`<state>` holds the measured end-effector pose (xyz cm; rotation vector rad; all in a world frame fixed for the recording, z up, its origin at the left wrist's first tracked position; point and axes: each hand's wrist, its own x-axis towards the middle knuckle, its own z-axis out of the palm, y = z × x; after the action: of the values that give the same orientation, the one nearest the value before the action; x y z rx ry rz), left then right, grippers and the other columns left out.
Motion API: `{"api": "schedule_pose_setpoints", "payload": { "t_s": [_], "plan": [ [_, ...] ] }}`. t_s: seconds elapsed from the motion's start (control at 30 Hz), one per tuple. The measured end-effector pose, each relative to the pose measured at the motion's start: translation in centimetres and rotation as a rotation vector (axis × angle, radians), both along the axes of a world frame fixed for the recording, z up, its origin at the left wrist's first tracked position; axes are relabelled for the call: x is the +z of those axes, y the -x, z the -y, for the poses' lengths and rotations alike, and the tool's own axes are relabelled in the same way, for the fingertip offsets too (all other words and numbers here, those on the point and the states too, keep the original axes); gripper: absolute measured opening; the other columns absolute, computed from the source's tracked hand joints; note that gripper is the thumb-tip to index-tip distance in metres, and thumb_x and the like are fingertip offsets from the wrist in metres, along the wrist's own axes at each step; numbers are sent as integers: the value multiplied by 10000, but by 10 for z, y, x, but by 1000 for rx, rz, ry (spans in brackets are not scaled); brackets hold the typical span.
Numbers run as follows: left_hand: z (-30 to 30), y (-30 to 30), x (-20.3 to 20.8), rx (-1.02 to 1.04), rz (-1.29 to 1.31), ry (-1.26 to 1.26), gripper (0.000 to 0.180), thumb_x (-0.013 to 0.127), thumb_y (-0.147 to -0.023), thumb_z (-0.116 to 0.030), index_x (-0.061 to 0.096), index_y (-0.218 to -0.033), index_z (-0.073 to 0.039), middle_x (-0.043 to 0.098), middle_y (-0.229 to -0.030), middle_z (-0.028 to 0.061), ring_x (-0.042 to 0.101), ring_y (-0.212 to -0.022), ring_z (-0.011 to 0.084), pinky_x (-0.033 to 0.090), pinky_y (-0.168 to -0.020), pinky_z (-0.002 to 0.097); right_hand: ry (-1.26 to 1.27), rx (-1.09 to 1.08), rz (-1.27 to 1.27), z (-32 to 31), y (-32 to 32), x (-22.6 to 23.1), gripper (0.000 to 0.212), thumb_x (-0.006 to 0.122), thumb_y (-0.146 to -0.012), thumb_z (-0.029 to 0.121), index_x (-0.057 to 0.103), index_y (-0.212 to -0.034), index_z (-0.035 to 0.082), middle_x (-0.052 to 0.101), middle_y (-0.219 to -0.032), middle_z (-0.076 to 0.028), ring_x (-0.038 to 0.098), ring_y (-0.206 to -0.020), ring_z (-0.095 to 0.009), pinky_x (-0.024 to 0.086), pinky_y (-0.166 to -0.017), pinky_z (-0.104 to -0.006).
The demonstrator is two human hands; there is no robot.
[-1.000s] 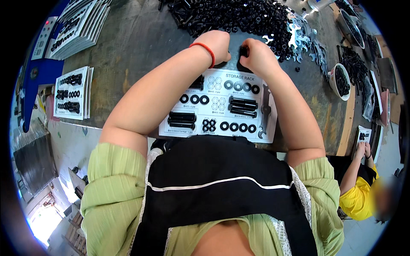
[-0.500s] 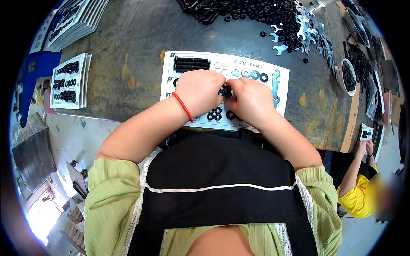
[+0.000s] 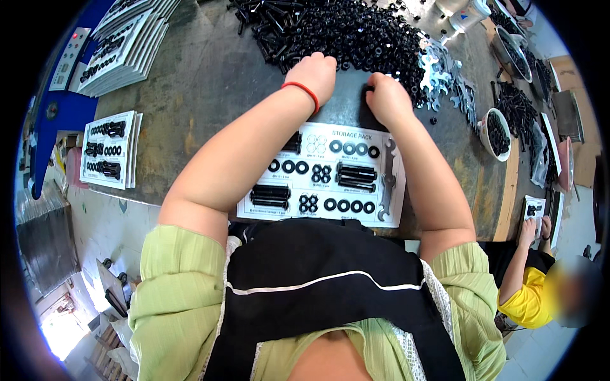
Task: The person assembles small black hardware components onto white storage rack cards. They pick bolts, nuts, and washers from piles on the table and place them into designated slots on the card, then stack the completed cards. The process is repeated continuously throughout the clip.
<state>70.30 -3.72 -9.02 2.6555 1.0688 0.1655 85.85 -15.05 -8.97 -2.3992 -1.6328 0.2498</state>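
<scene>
A: Where was the white, flat, rectangular printed card [image 3: 327, 192] placed?

B: It was laid on the worn, grey, brown-stained tabletop [image 3: 184, 95], directly before the black cloth apron [image 3: 324, 279]. Its upper left corner was covered by the left forearm [image 3: 219, 159].

A: What was carried on it?

B: Ribbed-looking rows of straight black bolts [image 3: 270, 195], smooth round black washers [image 3: 349, 206] and tight clusters of chunky black nuts [image 3: 309, 203]. A flat, grey metal open-ended wrench [image 3: 386, 181] was set along its right edge. Four rings in its top row were seen as printed outlines.

A: And the hands?

B: Both were held beyond the card's far edge. The left hand [image 3: 314, 76] was curled at the fringe of a loose, glossy heap of black metal fasteners [image 3: 356, 38]; whether anything was gripped cannot be told. By the right hand [image 3: 387, 98], a small dark piece was pinched at the fingertips.

A: How was room left around the card?

B: A narrow strip of tabletop was left between card and heap, and a wider stretch leftward, bounded by a small stack of filled white cards [image 3: 89, 171]. Right of the card, beyond more tabletop, a round white bowl [image 3: 485, 136] was stood; shiny flat silver wrenches [image 3: 438, 73] were strewn beyond its far right corner.
</scene>
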Motion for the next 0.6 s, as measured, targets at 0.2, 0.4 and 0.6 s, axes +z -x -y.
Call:
{"api": "schedule_pose_setpoints", "payload": {
  "t_s": [0.2,0.4,0.6],
  "plan": [
    [-4,-15,0,22,36,116,368,696,-815,-156,661,-1166,-50,691,-1039,141,654,-1015,294,518,-916,390,-208,106,-265,-29,3,-9,343,703,-770,87,652,-1108,62,693,-951,-151,671,-915,-336,538,-821,-419],
    [-14,-14,6,-32,13,163,384,721,-770,-182,678,-1125,-42,703,-1015,151,663,-1001,303,526,-893,391,-37,181,-346,-48,1,1,354,716,-735,96,647,-1078,41,694,-910,-148,674,-888,-330,540,-789,-411],
    [15,11,45,5,-118,326,319,761,-689,-268,738,-918,-47,704,-994,213,682,-962,351,549,-852,433,96,151,-314,-14,39,37,310,771,-711,157,636,-957,26,683,-869,-181,672,-839,-355,530,-730,-421]
  ]
}}
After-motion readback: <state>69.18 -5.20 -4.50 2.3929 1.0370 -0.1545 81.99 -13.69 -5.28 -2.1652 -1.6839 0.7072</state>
